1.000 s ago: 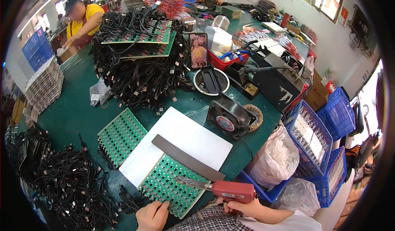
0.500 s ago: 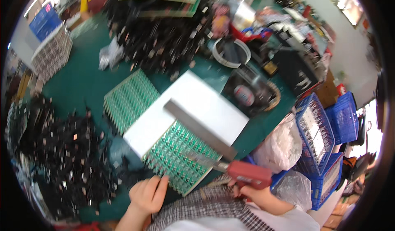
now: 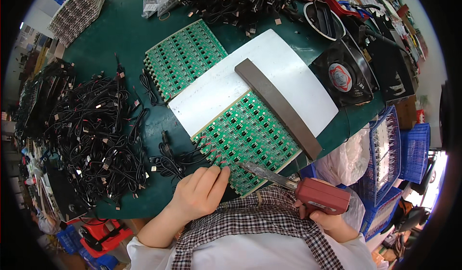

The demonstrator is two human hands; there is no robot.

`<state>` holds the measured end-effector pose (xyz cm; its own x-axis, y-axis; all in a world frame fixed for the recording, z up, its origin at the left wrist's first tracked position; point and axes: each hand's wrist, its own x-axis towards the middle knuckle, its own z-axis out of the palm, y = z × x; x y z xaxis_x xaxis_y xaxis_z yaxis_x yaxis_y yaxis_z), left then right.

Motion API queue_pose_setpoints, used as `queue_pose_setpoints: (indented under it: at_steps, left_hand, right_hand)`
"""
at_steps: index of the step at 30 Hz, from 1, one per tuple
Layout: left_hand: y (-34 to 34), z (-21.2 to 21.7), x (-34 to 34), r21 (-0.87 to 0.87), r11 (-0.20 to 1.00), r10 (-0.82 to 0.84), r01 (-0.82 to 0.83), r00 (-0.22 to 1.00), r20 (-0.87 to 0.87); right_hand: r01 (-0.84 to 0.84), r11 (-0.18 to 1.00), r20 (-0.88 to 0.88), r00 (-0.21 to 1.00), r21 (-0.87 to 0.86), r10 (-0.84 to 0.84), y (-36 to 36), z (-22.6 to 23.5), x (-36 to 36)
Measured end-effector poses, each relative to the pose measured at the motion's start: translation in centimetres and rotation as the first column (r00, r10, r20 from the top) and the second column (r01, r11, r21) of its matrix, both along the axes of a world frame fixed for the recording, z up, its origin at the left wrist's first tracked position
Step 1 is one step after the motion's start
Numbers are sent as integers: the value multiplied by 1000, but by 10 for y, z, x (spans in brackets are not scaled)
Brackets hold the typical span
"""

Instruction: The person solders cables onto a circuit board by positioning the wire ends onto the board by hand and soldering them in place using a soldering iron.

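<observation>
A green circuit board panel (image 3: 260,130) with rows of small parts lies tilted in front of me, partly over a white sheet (image 3: 301,84). A long brown bar (image 3: 278,107) rests across its far right side. My left hand (image 3: 199,193) is closed at the panel's near left edge, pinching a thin cable wire (image 3: 222,162); its fingers hide part of it. Other red-tipped wires lie along that edge. My right hand (image 3: 332,224) grips a red soldering gun (image 3: 322,196). Its metal tip points left over the panel, close to my left fingertips.
A stack of green panels (image 3: 185,56) sits behind the white sheet. Black cables (image 3: 96,130) are heaped at left, with another heap (image 3: 236,3) at the back. A black fan (image 3: 341,75) stands at right, near blue crates (image 3: 380,159) and a plastic bag (image 3: 344,159).
The view has shifted and sharpened, so the table things sit higher and farther right. The soldering gun's tip has come closer to my left fingers, and red-tipped wires now show at the panel's edge.
</observation>
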<state>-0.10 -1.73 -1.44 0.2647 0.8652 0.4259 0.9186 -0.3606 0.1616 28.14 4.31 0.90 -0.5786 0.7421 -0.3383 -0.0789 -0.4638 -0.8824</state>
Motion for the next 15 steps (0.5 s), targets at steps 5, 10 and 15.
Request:
queue_pose_setpoints:
  at_steps: [5,10,15]
  left_hand:
    - [2,2,2,-42,998,51,-49,996,67]
    - [5,7,0,-70,997,22,-19,999,39]
    - [8,14,2,-143,990,7,-7,1000,-3]
  right_hand:
    - [-17,1000,11,1000,26,16,3,-1,-4]
    - [-68,998,34,997,11,67,8,-1,-2]
    - [-77,997,87,993,26,74,7,0,-2]
